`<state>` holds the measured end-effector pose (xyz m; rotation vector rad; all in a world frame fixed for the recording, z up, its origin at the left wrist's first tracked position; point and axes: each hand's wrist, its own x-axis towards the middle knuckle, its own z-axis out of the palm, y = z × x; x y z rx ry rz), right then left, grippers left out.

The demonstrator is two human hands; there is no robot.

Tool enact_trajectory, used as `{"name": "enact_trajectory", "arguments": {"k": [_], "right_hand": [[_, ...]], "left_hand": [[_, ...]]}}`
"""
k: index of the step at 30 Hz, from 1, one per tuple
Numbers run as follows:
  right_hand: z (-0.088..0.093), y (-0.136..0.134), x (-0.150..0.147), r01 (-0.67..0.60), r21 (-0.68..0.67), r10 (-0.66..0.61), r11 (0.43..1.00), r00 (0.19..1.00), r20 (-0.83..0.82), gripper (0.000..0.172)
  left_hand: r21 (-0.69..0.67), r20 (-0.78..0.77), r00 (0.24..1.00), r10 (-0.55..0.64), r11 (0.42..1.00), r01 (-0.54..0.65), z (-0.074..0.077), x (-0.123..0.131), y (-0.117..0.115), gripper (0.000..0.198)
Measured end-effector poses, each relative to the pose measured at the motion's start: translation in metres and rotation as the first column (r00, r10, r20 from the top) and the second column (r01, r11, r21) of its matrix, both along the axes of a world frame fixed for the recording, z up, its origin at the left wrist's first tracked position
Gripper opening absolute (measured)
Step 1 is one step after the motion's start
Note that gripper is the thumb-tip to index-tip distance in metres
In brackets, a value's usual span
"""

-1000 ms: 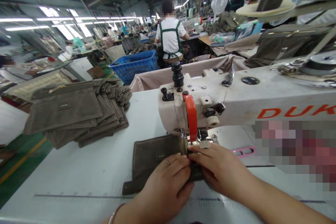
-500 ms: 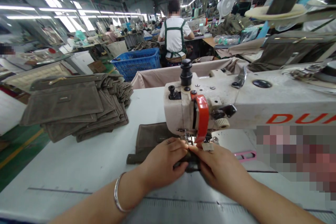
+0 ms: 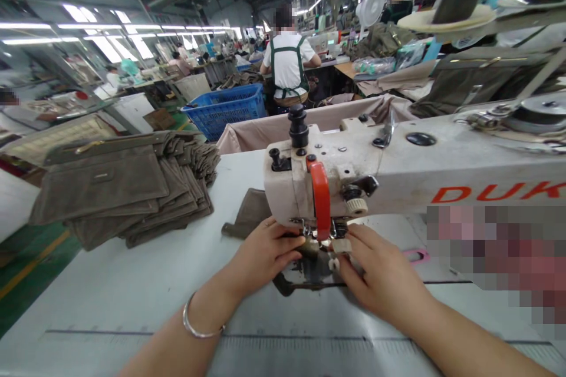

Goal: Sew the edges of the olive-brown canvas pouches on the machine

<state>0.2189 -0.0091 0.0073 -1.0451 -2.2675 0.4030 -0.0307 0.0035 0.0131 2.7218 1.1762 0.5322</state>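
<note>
Head view: a printed ruler scale [image 3: 292, 341] is marked across the white sewing table [image 3: 110, 306] near its front edge. A metal bangle [image 3: 200, 323] is worn on the left wrist. The left hand [image 3: 265, 259] is held near the middle of the table, its fingers [image 3: 287, 240] pressed together and curved over a brown suede-like fabric piece [image 3: 309, 268]. The right hand [image 3: 380, 283] is placed just beside it, its fingers [image 3: 354, 247] slightly spread, with their tips close to the same fabric. Whether the fabric is pinched by either hand cannot be told.

The fabric piece is positioned under the head of a cream sewing machine [image 3: 336, 177]. One flap [image 3: 250, 212] is seen on the far side of the machine head, and a darker part lies between the hands. An orange-red guard [image 3: 321, 200] is mounted on the front of the head. A stack of brown fabric pouches [image 3: 119, 188] is piled on the table near its left edge. Past the far edge, a blue plastic crate [image 3: 225, 107] is seen, and a co-worker [image 3: 287, 65] in a white shirt and green apron is seated farther off. A white fan [image 3: 370, 6] stands beyond.
</note>
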Motion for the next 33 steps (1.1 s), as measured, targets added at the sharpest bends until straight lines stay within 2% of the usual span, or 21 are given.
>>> {"name": "enact_trajectory", "arguments": {"k": [4,8,10,13,16,25,33], "right_hand": [[0.0,0.005,-0.002,0.082,0.064,-0.09,0.995,0.988,0.123,0.015],[0.0,0.006,0.0,0.098,0.091,-0.115,0.991,0.971,0.211,0.029],[-0.001,0.004,0.001,0.076,0.097,-0.092,0.992,0.981,0.169,0.028],[-0.002,0.002,-0.003,-0.038,0.082,0.033,0.996,0.997,0.064,0.013],[-0.006,0.001,-0.008,-0.105,0.029,0.104,0.994,0.994,0.041,0.021],[-0.008,0.002,-0.012,-0.103,-0.021,0.103,0.994,0.995,0.009,0.023],[-0.013,0.003,-0.012,-0.096,0.017,0.096,0.995,0.995,0.016,0.023]], "left_hand": [[0.025,0.121,0.993,-0.015,1.0,0.012,-0.002,-0.008,0.003,0.021],[0.06,0.192,0.981,-0.013,0.998,0.002,-0.002,0.004,-0.007,0.015],[0.07,0.21,0.978,-0.009,0.998,-0.006,-0.001,0.013,-0.013,0.017],[0.061,0.23,0.973,0.028,0.997,-0.043,-0.002,0.022,-0.018,0.011],[0.064,0.221,0.974,0.047,0.996,-0.062,-0.004,0.026,-0.018,0.008],[0.115,0.192,0.978,0.075,0.989,-0.098,-0.005,0.027,-0.025,0.014],[-0.018,0.201,0.971,0.128,0.992,-0.127,-0.003,0.034,-0.024,0.018]]}}
